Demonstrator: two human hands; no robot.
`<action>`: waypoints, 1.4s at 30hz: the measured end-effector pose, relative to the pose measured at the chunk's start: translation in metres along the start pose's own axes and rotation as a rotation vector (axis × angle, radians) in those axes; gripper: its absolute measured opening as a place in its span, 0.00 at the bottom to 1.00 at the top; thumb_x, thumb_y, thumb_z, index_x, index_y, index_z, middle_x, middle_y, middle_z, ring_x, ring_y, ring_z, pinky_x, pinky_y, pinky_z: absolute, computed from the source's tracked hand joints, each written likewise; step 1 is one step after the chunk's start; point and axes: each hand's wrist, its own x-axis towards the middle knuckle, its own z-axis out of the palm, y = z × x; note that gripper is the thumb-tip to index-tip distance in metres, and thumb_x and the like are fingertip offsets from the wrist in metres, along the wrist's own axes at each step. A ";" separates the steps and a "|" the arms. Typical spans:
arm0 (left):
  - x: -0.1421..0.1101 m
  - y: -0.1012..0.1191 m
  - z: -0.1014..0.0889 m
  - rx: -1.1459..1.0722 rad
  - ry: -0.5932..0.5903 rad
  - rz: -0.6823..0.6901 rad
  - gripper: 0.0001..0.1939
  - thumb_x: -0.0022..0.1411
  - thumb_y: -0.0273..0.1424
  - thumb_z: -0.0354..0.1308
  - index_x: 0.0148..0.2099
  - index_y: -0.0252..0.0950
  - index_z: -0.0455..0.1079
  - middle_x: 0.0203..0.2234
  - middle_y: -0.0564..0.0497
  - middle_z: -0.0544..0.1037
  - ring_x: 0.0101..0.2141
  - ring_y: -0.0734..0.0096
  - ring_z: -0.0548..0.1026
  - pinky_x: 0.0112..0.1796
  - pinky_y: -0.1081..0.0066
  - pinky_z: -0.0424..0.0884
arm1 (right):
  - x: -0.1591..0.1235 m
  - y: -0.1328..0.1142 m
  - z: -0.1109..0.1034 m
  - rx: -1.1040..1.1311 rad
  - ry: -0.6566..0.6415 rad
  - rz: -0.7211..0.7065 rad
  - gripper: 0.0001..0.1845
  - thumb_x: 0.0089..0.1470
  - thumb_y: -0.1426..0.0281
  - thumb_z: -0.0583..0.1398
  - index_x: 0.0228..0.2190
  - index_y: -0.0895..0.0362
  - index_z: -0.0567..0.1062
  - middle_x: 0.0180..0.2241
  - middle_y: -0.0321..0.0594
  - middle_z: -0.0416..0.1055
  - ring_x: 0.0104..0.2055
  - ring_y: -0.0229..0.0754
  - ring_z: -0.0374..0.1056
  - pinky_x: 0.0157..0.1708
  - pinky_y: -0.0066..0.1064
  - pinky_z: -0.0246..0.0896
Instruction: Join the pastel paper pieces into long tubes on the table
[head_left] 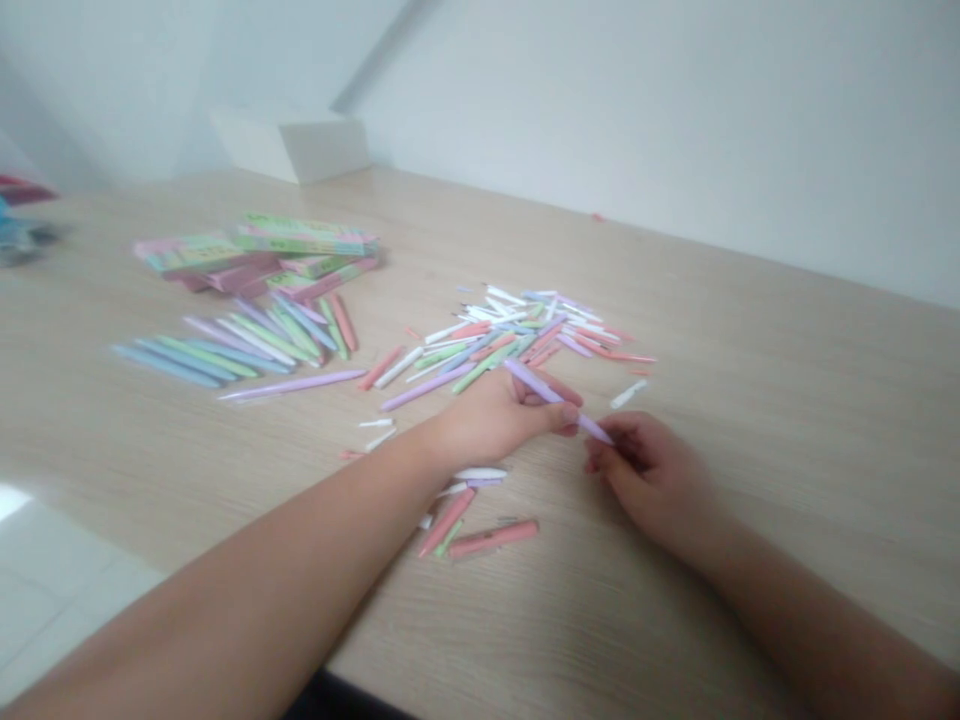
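A slim purple pen (pixel 536 382) slants between my two hands above the table. My left hand (pixel 517 408) is closed around its middle, thumb pressed along the barrel. At the pen's lower tip, the fingers of my right hand (pixel 649 475) are pinched together around the point. Behind my left hand lies a loose pile of pen parts (pixel 517 325) in white, purple, green, blue and coral. Below my left wrist are coral barrels (pixel 495 538) and a few small white, green and purple pieces. A short clear-white piece (pixel 628 394) rests just beyond my right hand.
To the left, pastel pens (pixel 255 335) lie side by side, with a purple pen (pixel 292 385) in front of them. Several green and pink printed boxes (pixel 300 238) are heaped behind. A white box (pixel 322 150) stands by the wall. The wooden table's (pixel 825 400) front edge runs near me.
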 end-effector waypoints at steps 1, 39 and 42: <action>0.000 0.000 0.001 -0.010 -0.025 -0.002 0.13 0.62 0.36 0.64 0.47 0.36 0.78 0.38 0.47 0.83 0.41 0.67 0.80 0.45 0.66 0.74 | -0.001 0.000 -0.001 -0.075 -0.011 -0.006 0.06 0.63 0.63 0.59 0.38 0.51 0.73 0.29 0.36 0.76 0.30 0.42 0.73 0.30 0.34 0.66; 0.001 -0.002 -0.001 -0.040 -0.069 0.083 0.13 0.66 0.38 0.61 0.44 0.34 0.79 0.38 0.46 0.82 0.41 0.68 0.79 0.47 0.67 0.73 | 0.005 -0.019 0.000 0.531 -0.187 0.293 0.23 0.62 0.47 0.55 0.36 0.54 0.71 0.30 0.40 0.76 0.22 0.39 0.70 0.18 0.30 0.64; 0.002 -0.003 -0.002 -0.033 -0.038 0.064 0.14 0.65 0.39 0.61 0.44 0.34 0.78 0.38 0.47 0.83 0.41 0.68 0.79 0.46 0.68 0.73 | 0.004 -0.013 0.000 0.361 -0.031 0.137 0.20 0.57 0.50 0.63 0.42 0.51 0.70 0.31 0.37 0.76 0.25 0.41 0.72 0.22 0.31 0.67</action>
